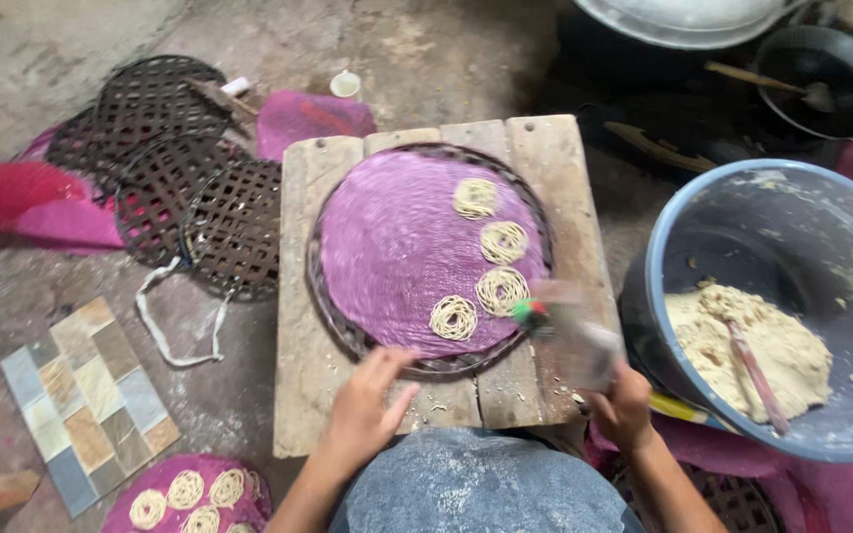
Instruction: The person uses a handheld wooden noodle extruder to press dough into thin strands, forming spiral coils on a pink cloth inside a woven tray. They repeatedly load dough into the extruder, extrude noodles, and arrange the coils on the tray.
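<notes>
Head view: purple tray [397,247] bears four coiled noodle rounds [491,252]

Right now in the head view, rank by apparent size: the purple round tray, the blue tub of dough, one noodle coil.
1. Purple round tray and blue tub: too close to rank, tub partly cropped.
2. Noodle coil: clearly smallest.

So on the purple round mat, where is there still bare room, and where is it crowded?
The purple mat is bare across its left and centre, from the woven rim to the noodle coils. Its right edge is crowded: four coils in an arc, with the right hand and blurred press alongside.
</notes>
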A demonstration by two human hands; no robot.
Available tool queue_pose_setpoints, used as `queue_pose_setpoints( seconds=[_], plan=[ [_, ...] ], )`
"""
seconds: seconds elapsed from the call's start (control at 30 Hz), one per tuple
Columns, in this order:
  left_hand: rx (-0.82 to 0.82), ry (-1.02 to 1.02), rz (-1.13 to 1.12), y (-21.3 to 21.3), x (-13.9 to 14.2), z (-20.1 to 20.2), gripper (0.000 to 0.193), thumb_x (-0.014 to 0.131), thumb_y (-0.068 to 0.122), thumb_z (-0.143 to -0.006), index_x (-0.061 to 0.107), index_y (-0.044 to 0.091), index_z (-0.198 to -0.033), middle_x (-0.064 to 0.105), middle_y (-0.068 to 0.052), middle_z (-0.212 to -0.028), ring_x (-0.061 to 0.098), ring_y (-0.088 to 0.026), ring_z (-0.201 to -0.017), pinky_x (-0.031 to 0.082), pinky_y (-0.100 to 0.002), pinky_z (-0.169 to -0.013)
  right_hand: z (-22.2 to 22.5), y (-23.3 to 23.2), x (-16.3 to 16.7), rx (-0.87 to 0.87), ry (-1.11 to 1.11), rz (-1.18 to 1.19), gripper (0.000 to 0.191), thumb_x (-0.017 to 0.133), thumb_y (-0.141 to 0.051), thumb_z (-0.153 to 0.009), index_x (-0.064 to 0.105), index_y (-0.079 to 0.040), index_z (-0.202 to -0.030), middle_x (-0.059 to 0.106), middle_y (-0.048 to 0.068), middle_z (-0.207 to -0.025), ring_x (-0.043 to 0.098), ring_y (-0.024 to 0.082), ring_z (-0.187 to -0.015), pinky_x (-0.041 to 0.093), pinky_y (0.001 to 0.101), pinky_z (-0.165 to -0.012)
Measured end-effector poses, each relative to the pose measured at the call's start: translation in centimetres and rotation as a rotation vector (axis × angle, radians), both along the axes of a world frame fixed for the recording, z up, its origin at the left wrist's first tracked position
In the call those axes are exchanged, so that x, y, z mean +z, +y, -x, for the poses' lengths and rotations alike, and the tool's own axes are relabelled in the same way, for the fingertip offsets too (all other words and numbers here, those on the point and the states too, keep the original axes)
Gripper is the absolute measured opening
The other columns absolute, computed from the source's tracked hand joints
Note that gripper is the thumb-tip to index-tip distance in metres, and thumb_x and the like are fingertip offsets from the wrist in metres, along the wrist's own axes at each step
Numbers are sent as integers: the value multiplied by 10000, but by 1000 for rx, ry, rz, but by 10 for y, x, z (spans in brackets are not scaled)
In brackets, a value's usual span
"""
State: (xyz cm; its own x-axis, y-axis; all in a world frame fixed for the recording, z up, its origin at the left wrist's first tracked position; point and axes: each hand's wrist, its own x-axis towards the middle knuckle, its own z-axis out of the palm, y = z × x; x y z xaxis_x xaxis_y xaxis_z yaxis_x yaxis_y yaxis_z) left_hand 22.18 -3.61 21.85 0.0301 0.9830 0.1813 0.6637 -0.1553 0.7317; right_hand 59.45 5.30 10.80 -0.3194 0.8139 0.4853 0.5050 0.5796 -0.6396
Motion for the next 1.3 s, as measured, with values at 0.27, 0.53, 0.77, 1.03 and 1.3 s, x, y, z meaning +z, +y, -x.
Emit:
queue_pose_setpoints(
  seconds=[0.27,0.53,0.77,1.03,1.3],
  plan=[
    [-604,145,-219,36,44,-18,234,712,248,-857,683,161,-1073,659,-67,-863,694,-263,-758,535,-484,-752,89,20,155,889,-258,-67,543,686,-528,-949,598,-1,-1046,648,119,-891,667,327,-818,543,442,-720],
    [-848,348,102,60,55,3,169,570,295,-1024,677,164,-1019,618,-111,-619,642,-312,-485,498,-457,-448,131,68,210,1149,-445,3,556,662,-598,-864,622,-44,-887,560,76,-649,578,265,-547,461,405,-497],
    [-638,273,165,37,65,71,218,656,295,-902,672,156,-1069,734,-33,-770,746,-191,-654,612,-344,-588,120,55,204,1261,-180,520,481,583,-476,-1059,541,-42,-856,502,99,-674,575,289,-616,428,436,-591],
    [-783,-948,358,64,51,129,511,674,336,-940,562,24,-1327,616,-133,-1327,645,-234,-1165,517,-419,-1003,131,141,232,696,-525,-989,122,656,-242,-941,656,-126,-975,599,-13,-714,618,128,-656,475,272,-557],
    [-282,-1088,667,46,-61,52,318,661,192,-928,683,-37,-1148,675,-85,-840,657,-192,-790,538,-343,-689,106,106,264,281,-544,-844,359,676,-180,-871,671,-173,-1230,657,37,-1200,660,213,-1095,546,363,-932]
  ],
)
